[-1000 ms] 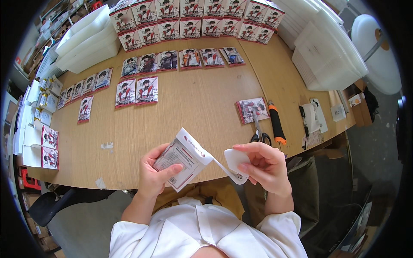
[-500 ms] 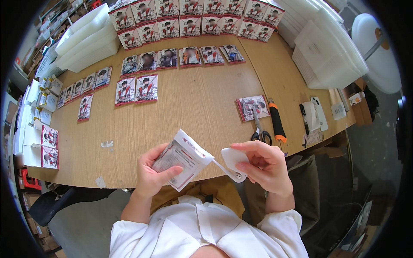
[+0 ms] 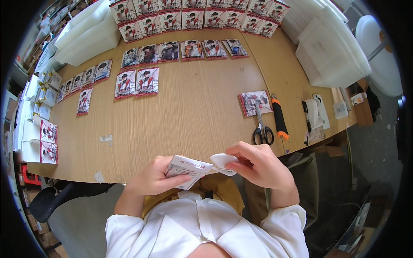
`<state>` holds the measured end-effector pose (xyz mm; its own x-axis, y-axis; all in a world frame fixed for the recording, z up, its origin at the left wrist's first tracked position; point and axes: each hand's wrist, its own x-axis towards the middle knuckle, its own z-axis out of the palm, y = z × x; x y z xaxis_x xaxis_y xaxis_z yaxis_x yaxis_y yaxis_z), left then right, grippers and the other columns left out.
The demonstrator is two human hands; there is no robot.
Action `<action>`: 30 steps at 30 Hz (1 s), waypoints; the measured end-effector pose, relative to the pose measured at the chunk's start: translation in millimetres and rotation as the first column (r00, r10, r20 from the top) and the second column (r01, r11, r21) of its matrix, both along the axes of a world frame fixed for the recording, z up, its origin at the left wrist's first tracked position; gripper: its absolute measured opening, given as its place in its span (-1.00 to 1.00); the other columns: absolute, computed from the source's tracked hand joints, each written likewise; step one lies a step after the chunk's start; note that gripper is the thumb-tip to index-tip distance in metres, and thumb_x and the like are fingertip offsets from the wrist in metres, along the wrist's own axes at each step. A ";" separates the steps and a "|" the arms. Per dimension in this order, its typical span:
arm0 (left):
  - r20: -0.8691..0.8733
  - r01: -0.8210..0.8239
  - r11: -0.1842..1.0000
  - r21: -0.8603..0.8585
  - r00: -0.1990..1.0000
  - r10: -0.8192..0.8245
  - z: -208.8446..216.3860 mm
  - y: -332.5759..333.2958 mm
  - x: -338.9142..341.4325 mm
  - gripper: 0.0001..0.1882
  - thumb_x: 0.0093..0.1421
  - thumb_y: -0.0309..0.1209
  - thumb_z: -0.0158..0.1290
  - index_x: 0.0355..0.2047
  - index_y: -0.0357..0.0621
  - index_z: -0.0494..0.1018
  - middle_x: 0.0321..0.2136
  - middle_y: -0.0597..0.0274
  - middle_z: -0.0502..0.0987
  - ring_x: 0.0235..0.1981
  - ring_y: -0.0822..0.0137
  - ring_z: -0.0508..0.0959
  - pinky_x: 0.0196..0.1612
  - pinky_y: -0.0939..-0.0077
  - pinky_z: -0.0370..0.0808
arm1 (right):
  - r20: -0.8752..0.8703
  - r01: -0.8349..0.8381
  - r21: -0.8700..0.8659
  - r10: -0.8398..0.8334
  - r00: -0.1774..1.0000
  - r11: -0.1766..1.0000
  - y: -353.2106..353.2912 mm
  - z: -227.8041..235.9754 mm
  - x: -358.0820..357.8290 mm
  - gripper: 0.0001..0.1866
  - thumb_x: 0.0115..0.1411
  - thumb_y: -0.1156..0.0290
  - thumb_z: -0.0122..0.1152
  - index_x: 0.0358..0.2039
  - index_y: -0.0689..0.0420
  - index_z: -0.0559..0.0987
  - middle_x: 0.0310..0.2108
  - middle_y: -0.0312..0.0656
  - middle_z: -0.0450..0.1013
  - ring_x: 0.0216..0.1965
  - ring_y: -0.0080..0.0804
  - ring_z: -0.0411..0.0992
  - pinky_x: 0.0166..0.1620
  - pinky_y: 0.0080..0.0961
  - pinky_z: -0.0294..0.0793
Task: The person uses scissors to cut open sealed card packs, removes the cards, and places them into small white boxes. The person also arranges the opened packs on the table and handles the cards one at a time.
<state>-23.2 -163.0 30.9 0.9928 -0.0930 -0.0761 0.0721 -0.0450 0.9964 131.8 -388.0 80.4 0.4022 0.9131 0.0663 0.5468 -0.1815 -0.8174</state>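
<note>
My left hand [image 3: 151, 177] is closed around a white and silver printed packet [image 3: 189, 170], its thumb lying across the front. The packet is tilted, with its white printed top band facing up. In my right hand [image 3: 263, 167], pinched between thumb and fingers, is a small rounded white plastic tool [image 3: 221, 160], shaped like a letter opener. The tool meets the right end of the packet's top edge. My fingers partly hide the tool's far end, so its exact contact cannot be made out. Both hands are above the front edge of the wooden table [image 3: 180, 116].
Scissors [image 3: 259, 124] lie partly over a flat card packet [image 3: 247, 101], beside a black and orange tool handle [image 3: 279, 118]. Rows of illustrated packets [image 3: 191, 49] and stacked boxes [image 3: 192, 19] stand farther back. Translucent plastic bins [image 3: 327, 56] flank them. White boxes [image 3: 47, 92] line the left edge.
Both hands have drawn closer together, and the white tool has moved left against the packet. The packet has turned so its top band is nearly level. The view has shifted slightly.
</note>
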 end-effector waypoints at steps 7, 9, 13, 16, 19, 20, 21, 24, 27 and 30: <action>0.086 0.120 0.984 0.134 0.988 -0.132 -2.9 0.6 3.0 -0.79 0.16 -0.54 0.11 -0.19 -0.36 0.49 -0.35 0.07 0.58 -0.35 0.28 0.57 -0.27 0.47 0.47 | -0.055 -0.134 -0.017 0.133 0.990 0.991 5.7 -0.1 6.0 -0.87 0.17 0.52 0.19 -0.30 0.23 0.44 -0.47 -0.05 0.43 -0.49 -0.12 0.46 -0.44 -0.40 0.40; 0.085 0.152 0.978 0.141 0.983 -0.165 -4.0 -2.4 4.6 -0.79 0.16 -0.53 0.12 -0.19 -0.35 0.50 -0.36 0.07 0.56 -0.36 0.25 0.56 -0.28 0.45 0.46 | -0.010 -0.155 0.033 0.155 0.988 0.987 7.4 -1.5 6.1 -0.88 0.17 0.53 0.18 -0.32 0.23 0.43 -0.44 -0.06 0.41 -0.48 -0.11 0.45 -0.44 -0.37 0.40; 0.031 0.106 0.991 0.081 0.994 -0.109 -4.7 -7.2 4.0 -0.80 0.16 -0.56 0.10 -0.20 -0.35 0.49 -0.35 0.09 0.56 -0.34 0.30 0.55 -0.26 0.49 0.46 | 0.025 -0.170 0.086 0.168 0.985 0.982 9.4 -5.8 7.0 -0.87 0.16 0.53 0.19 -0.34 0.22 0.42 -0.41 -0.09 0.37 -0.48 -0.08 0.43 -0.45 -0.33 0.39; 0.001 0.094 0.994 0.062 0.996 -0.094 -3.7 -8.7 4.5 -0.82 0.14 -0.61 0.10 -0.22 -0.37 0.48 -0.34 0.15 0.56 -0.31 0.41 0.53 -0.23 0.55 0.46 | 0.020 -0.186 0.079 0.185 0.983 0.979 11.0 -4.7 6.9 -0.87 0.15 0.53 0.19 -0.35 0.21 0.40 -0.41 -0.08 0.38 -0.48 -0.08 0.42 -0.45 -0.33 0.40; -0.025 0.090 0.995 0.050 0.996 -0.089 -0.9 -9.7 4.9 -0.83 0.15 -0.60 0.09 -0.22 -0.37 0.48 -0.34 0.16 0.56 -0.30 0.42 0.53 -0.23 0.55 0.46 | 0.057 -0.215 0.079 0.211 0.976 0.973 11.7 -2.8 9.1 -0.86 0.15 0.53 0.20 -0.34 0.21 0.40 -0.41 -0.08 0.38 -0.49 -0.09 0.43 -0.45 -0.34 0.40; -0.041 0.090 0.995 0.040 0.995 -0.088 -0.9 -10.0 5.1 -0.83 0.15 -0.60 0.09 -0.23 -0.37 0.48 -0.34 0.16 0.56 -0.30 0.43 0.53 -0.23 0.55 0.46 | 0.056 -0.218 0.079 0.214 0.975 0.973 11.8 -2.4 9.7 -0.86 0.15 0.53 0.20 -0.35 0.21 0.40 -0.42 -0.09 0.38 -0.48 -0.09 0.43 -0.45 -0.34 0.40; -0.056 0.089 0.996 0.029 0.995 -0.087 -0.9 -10.1 5.3 -0.83 0.15 -0.59 0.09 -0.23 -0.37 0.48 -0.34 0.16 0.57 -0.29 0.43 0.53 -0.22 0.55 0.46 | 0.054 -0.220 0.080 0.216 0.975 0.972 12.4 -2.0 10.3 -0.86 0.15 0.53 0.20 -0.35 0.21 0.40 -0.42 -0.09 0.38 -0.48 -0.09 0.43 -0.45 -0.35 0.40; -0.080 0.078 0.997 0.017 0.994 -0.077 -2.8 -11.4 5.0 -0.82 0.16 -0.59 0.08 -0.20 -0.36 0.48 -0.30 0.15 0.57 -0.27 0.43 0.54 -0.20 0.55 0.47 | 0.048 -0.212 0.105 0.208 0.977 0.972 15.2 -2.0 11.5 -0.87 0.12 0.56 0.22 -0.36 0.23 0.43 -0.46 -0.12 0.38 -0.49 -0.14 0.42 -0.46 -0.40 0.38; -0.009 0.081 0.997 -0.004 0.997 -0.081 -10.1 -11.8 3.5 -0.79 0.25 -0.51 0.04 -0.14 -0.39 0.46 -0.30 0.13 0.57 -0.31 0.41 0.54 -0.25 0.55 0.46 | 0.021 -0.209 0.150 0.208 0.978 0.966 18.1 -3.0 12.4 -0.87 0.10 0.58 0.23 -0.36 0.25 0.45 -0.48 -0.13 0.38 -0.50 -0.17 0.41 -0.47 -0.44 0.37; 0.053 0.101 0.986 -0.132 0.994 -0.095 -21.0 -13.0 5.6 -0.74 0.28 -0.55 -0.03 -0.04 -0.41 0.42 -0.19 0.09 0.57 -0.21 0.38 0.55 -0.15 0.51 0.49 | 0.034 -0.197 0.162 0.194 0.980 0.967 22.4 -6.1 15.5 -0.88 0.11 0.57 0.24 -0.36 0.25 0.47 -0.48 -0.13 0.39 -0.50 -0.22 0.42 -0.48 -0.46 0.38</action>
<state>-17.6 -176.1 9.9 0.9804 -0.1966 -0.0102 0.0274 0.0847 0.9960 147.3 -365.6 74.3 0.2147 0.9500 0.2266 0.5728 0.0654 -0.8171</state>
